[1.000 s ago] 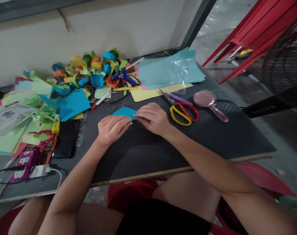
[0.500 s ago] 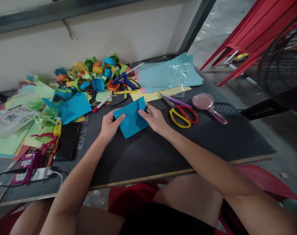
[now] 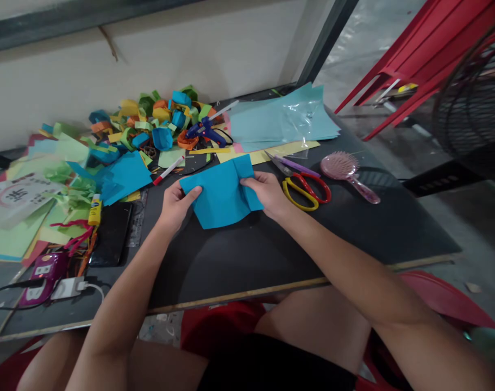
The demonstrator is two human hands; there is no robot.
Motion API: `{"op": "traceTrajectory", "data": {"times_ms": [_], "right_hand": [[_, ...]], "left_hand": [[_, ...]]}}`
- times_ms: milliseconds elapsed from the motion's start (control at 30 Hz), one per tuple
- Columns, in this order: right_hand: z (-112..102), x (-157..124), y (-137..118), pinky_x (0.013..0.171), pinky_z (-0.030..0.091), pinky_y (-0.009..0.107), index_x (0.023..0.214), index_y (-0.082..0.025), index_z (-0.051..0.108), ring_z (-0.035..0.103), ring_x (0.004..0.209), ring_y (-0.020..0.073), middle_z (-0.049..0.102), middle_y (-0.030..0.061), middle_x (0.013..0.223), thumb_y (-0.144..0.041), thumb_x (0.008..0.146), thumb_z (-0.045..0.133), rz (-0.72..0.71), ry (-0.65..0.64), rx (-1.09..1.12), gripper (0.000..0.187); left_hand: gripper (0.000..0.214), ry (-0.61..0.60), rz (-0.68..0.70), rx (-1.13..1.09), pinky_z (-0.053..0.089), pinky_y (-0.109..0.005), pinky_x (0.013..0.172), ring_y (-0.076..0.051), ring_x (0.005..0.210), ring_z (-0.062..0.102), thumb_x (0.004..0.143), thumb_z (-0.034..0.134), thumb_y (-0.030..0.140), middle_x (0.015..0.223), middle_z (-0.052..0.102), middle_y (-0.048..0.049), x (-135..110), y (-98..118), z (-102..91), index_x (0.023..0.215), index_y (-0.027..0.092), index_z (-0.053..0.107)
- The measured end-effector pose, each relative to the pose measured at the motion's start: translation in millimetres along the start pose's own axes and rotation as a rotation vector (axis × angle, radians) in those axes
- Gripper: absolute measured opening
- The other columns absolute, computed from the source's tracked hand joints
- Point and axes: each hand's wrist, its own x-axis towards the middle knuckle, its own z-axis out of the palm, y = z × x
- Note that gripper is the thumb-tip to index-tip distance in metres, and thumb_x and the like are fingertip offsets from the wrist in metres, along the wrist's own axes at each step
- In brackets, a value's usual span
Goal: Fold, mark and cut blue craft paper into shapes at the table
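A blue sheet of paper (image 3: 223,193) with fold creases is held up just above the dark table (image 3: 271,244). My left hand (image 3: 174,205) pinches its left edge, thumb on top. Its right edge is pinched by my right hand (image 3: 267,194). The sheet is spread wide between both hands and tilted toward me.
Scissors with red and yellow handles (image 3: 306,187) and a pink hairbrush (image 3: 347,171) lie to the right. A blue glue gun (image 3: 206,130), a heap of coloured paper loops (image 3: 149,125), light blue sheets (image 3: 280,119), a red marker (image 3: 168,170), a glue stick (image 3: 94,209) and a phone (image 3: 111,233) lie around.
The blue paper lay folded flat under both hands a second ago. It has since been lifted and opened out wider between my hands.
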Motion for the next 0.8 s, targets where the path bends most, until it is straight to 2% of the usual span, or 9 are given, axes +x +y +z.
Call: {"op": "traceTrajectory", "data": {"times_ms": [67,133,233,367,433,533,633,700,800], "right_hand": [[0.1,1.7,-1.3,0.062,0.055,0.038,0.068,-0.022,0.067,0.066,0.060,0.0200,0.069,0.0010,0.065,-0.039,0.065,0.071,0.109,-0.084,0.208,0.018],[0.5,1.4,-3.1,0.065,0.057,0.040,0.070,-0.021,0.067,0.068,0.063,0.0211,0.070,0.0019,0.067,-0.040,0.062,0.074,0.152,-0.122,0.285,0.021],[2.3,-1.0,-5.1,0.066,0.058,0.041,0.073,-0.021,0.069,0.070,0.064,0.0220,0.071,0.0027,0.069,-0.041,0.062,0.076,0.192,-0.144,0.303,0.025],[7.3,-2.9,-3.3,0.069,0.059,0.042,0.079,-0.021,0.070,0.069,0.065,0.0215,0.073,0.0015,0.072,-0.039,0.057,0.082,0.186,-0.151,0.344,0.031],[10.1,-3.0,-1.0,0.071,0.059,0.041,0.082,-0.021,0.071,0.069,0.067,0.0210,0.073,0.0007,0.073,-0.037,0.055,0.084,0.163,-0.138,0.359,0.035],[13.3,-3.7,2.2,0.070,0.058,0.037,0.084,-0.020,0.071,0.068,0.069,0.0194,0.073,-0.0009,0.074,-0.036,0.055,0.085,0.138,-0.129,0.350,0.036],[14.9,-5.3,3.4,0.068,0.056,0.032,0.081,-0.020,0.070,0.066,0.070,0.0175,0.072,-0.0013,0.074,-0.037,0.056,0.084,0.128,-0.126,0.315,0.033],[15.0,-6.3,3.2,0.069,0.056,0.033,0.080,-0.020,0.069,0.066,0.070,0.0176,0.072,-0.0007,0.075,-0.039,0.056,0.083,0.128,-0.126,0.303,0.033],[14.6,-6.9,2.8,0.072,0.056,0.035,0.083,-0.020,0.069,0.067,0.073,0.0188,0.073,0.0005,0.077,-0.039,0.058,0.082,0.140,-0.144,0.299,0.034]], "left_hand": [[0.040,0.009,0.022,-0.012,0.059,-0.035,0.079,-0.019,0.085,0.070,0.068,0.080,0.050,0.094,0.074,-0.0048,4.2,-0.7,-5.0,0.092,0.021,0.069],[0.041,0.021,0.037,0.017,0.058,-0.034,0.078,-0.019,0.085,0.069,0.072,0.077,0.053,0.095,0.074,-0.0052,8.5,-2.7,-10.0,0.097,0.022,0.067],[0.062,0.055,0.117,0.187,0.056,-0.033,0.076,-0.022,0.096,0.068,0.075,0.072,0.058,0.110,0.070,-0.0091,12.6,-5.8,-15.5,0.125,0.025,0.055],[0.101,0.063,0.464,0.583,0.046,-0.045,0.098,-0.034,0.136,0.044,0.069,0.073,0.067,0.152,0.037,-0.0191,7.7,-1.9,-15.1,0.149,0.029,0.024],[0.109,-0.010,0.672,0.767,0.034,-0.053,0.108,-0.040,0.145,0.028,0.064,0.072,0.073,0.159,0.024,-0.0203,-0.3,3.4,-10.0,0.151,0.029,0.023],[0.100,-0.182,0.889,1.017,0.022,-0.057,0.112,-0.045,0.147,0.020,0.064,0.075,0.069,0.164,0.012,-0.0170,-15.3,10.1,2.2,0.148,0.032,0.034],[0.083,-0.278,0.941,1.169,0.023,-0.053,0.110,-0.043,0.147,0.023,0.074,0.076,0.047,0.165,0.007,-0.0148,-25.9,12.2,12.8,0.146,0.035,0.036],[0.081,-0.287,0.938,1.181,0.024,-0.051,0.109,-0.041,0.146,0.026,0.078,0.072,0.040,0.164,0.012,-0.0169,-27.8,11.9,15.1,0.148,0.032,0.034],[0.085,-0.325,0.941,1.135,0.025,-0.049,0.108,-0.040,0.144,0.032,0.079,0.067,0.054,0.159,0.026,-0.0227,-25.0,10.8,12.1,0.150,0.024,0.030]]}}
